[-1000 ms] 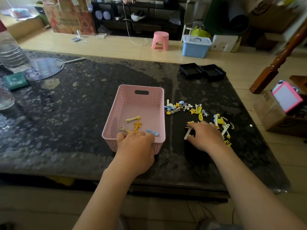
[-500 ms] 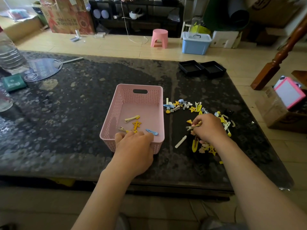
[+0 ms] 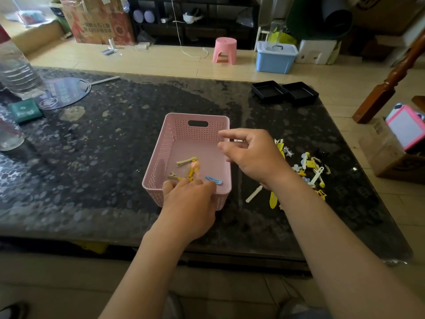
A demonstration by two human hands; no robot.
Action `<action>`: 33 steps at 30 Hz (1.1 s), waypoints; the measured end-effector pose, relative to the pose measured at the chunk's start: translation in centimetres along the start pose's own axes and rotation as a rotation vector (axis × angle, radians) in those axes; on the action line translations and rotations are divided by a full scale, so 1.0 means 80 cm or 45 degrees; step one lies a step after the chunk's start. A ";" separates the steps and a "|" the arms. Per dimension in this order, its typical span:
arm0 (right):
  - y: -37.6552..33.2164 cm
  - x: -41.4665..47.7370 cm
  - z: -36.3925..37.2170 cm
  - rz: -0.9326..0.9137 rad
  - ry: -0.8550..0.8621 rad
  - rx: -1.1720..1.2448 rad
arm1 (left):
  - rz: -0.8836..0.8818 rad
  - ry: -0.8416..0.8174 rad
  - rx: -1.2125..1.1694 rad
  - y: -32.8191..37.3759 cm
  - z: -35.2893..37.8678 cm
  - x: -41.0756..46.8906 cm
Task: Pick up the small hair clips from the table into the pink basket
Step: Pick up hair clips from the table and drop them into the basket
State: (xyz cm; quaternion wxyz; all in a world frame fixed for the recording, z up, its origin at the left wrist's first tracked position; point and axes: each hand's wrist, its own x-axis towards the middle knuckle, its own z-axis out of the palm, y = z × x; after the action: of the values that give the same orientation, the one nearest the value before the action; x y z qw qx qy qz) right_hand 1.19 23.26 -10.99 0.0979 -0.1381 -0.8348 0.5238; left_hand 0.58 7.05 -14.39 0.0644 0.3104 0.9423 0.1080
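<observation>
right hand (image 3: 253, 155) fingers spread, nothing held, over pink basket (image 3: 161, 157) | left hand (image 3: 190, 203) clamped on basket rim | hair clips (image 3: 310, 166) judged light, stiff, slippery; best pinched across flat body

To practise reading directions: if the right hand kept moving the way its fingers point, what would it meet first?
The right hand points left over the pink perforated plastic basket; it would probably meet the basket's left wall first, though its height above the rim is unclear.

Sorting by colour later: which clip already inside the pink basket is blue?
The blue snap clip lying flat near the pink basket's front right corner, beside the left hand; the others are yellow or cream.
</observation>
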 end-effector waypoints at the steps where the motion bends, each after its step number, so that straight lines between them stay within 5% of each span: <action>1: 0.000 0.000 -0.005 -0.011 0.050 -0.088 | 0.005 -0.002 0.002 0.000 0.000 0.000; 5: 0.025 0.000 -0.041 0.228 0.132 -0.705 | 0.002 -0.009 0.023 0.000 -0.002 0.001; 11: 0.091 -0.025 -0.069 0.836 -0.261 -1.207 | -0.015 -0.048 0.042 0.000 -0.002 0.003; 26: 0.103 -0.026 -0.076 0.610 -0.061 -0.977 | -0.022 -0.025 0.048 0.000 0.001 0.001; 33: 0.109 -0.016 -0.093 0.677 0.156 -0.310 | -0.028 -0.041 0.049 0.000 0.000 0.003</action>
State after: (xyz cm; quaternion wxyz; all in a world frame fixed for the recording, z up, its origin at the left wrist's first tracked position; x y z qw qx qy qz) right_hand 5.79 32.73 -15.63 -0.0098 -0.3941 -0.8186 0.4177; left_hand 0.38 7.21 -14.42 0.0746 0.3028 0.9464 0.0842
